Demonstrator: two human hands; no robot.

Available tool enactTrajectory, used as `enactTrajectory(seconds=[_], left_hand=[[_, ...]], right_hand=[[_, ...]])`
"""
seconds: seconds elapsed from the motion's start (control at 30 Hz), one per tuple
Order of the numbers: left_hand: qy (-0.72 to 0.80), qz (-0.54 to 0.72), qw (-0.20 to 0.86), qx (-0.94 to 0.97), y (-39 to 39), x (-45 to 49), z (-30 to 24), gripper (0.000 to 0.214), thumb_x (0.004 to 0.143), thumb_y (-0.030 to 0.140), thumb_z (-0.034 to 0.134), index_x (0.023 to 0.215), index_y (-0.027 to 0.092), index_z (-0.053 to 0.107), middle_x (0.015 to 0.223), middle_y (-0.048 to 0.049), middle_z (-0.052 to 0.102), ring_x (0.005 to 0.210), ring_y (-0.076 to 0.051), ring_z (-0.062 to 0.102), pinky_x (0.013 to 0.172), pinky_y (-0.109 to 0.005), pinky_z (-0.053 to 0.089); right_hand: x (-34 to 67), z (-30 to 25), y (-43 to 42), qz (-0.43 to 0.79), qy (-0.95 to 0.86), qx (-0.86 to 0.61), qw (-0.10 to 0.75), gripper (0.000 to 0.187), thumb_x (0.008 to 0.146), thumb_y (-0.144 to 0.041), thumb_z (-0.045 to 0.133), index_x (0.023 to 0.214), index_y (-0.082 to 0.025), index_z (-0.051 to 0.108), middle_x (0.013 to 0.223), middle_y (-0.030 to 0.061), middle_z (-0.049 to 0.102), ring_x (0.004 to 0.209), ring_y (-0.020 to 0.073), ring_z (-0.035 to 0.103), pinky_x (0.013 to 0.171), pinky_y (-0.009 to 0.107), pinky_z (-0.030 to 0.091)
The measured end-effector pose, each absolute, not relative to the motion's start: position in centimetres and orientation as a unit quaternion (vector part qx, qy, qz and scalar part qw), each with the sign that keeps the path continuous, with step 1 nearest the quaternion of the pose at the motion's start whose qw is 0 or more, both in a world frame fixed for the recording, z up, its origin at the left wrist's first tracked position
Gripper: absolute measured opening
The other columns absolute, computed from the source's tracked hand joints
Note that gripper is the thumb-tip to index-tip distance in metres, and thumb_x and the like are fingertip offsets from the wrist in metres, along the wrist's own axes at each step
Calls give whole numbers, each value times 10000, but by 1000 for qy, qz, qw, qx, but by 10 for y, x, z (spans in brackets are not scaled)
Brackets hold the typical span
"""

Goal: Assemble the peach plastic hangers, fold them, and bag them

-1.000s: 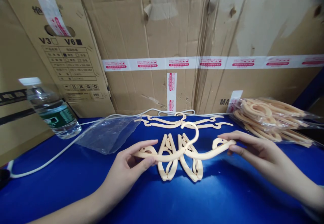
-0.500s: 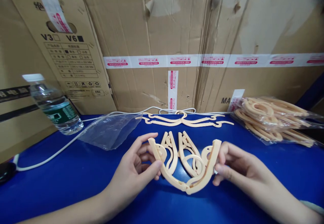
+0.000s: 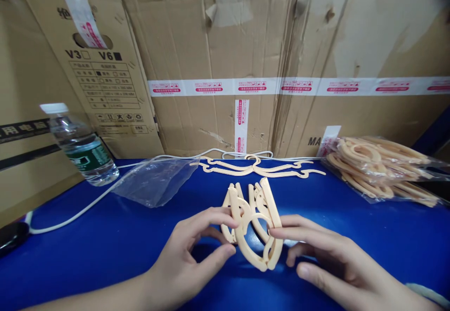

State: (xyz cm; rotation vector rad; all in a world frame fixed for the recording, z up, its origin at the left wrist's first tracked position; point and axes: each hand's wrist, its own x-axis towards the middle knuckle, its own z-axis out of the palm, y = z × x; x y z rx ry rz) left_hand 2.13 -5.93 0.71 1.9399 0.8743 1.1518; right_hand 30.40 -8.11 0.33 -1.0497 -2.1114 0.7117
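A cream plastic folding hanger (image 3: 250,236) stands folded into a narrow V between my hands, over two more folded hangers (image 3: 264,193) lying on the blue table (image 3: 105,245). My left hand (image 3: 191,250) pinches its left arm with thumb and fingers. My right hand (image 3: 323,254) presses its right arm with its fingertips. Further back, unfolded hangers (image 3: 256,168) lie flat near the boxes.
A clear plastic bag (image 3: 154,184) lies left of centre, a water bottle (image 3: 80,147) stands at the far left, and a white cable (image 3: 70,212) runs along the table. A bag of cream hangers (image 3: 379,168) sits at right. Cardboard boxes (image 3: 225,57) wall the back.
The hanger was stretched out flat between my hands; its two arms have been swung together into a closed V, and both hands have moved inward toward each other.
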Motion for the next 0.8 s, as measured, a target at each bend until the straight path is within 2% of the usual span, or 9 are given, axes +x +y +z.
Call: enactTrajectory(seconds=[0.07,0.2,0.3,0.43,0.53,0.7,0.8], left_hand=[[330,439,336,765,-61,19,6,322,831,132,674,1114,284,659,1194,-37,687,870,-156,711,874,-280,574],[342,436,318,769,-66,18,6,357,796,173,709,1135,283,689,1121,-62,723,1149,-259,633,1057,-397,473],[346,428,349,759,-69,19,6,422,761,220,752,1173,291,697,1300,-86,650,1268,-313,552,1053,-433,478],[309,408,411,754,-69,19,4,552,757,202,773,1274,341,638,1413,-71,563,1235,-320,583,966,-402,555],[270,401,436,759,-66,19,5,595,789,120,727,1317,361,594,1446,-55,527,1187,-282,623,971,-358,557],[260,412,465,739,-62,24,12,657,791,-5,663,1300,403,588,1409,-4,562,1202,-229,619,983,-294,552],[254,409,472,739,-62,25,13,672,787,-14,666,1300,412,581,1394,1,572,1211,-228,613,983,-297,557]], right_hand=[[302,7,-81,295,-790,-408,350,370,902,-349,633,1272,-345,644,1367,65,610,1290,275,534,958,332,537],[298,13,-81,336,-761,-409,376,338,892,-349,643,1226,-316,679,1367,84,605,1231,274,589,887,284,579],[299,11,-82,351,-759,-402,374,349,894,-342,642,1240,-320,669,1386,84,586,1213,272,605,886,290,585],[304,2,-85,359,-778,-388,339,417,894,-320,651,1306,-364,611,1444,61,533,1278,292,545,932,336,570],[306,-1,-85,369,-786,-379,321,440,910,-298,631,1339,-380,577,1481,49,492,1297,293,525,965,362,551],[306,7,-81,288,-807,-393,333,403,873,-329,675,1271,-374,633,1382,39,592,1328,286,490,1060,408,443],[305,12,-81,272,-814,-394,328,342,880,-346,661,1221,-372,659,1369,33,602,1290,275,537,1052,403,453]])
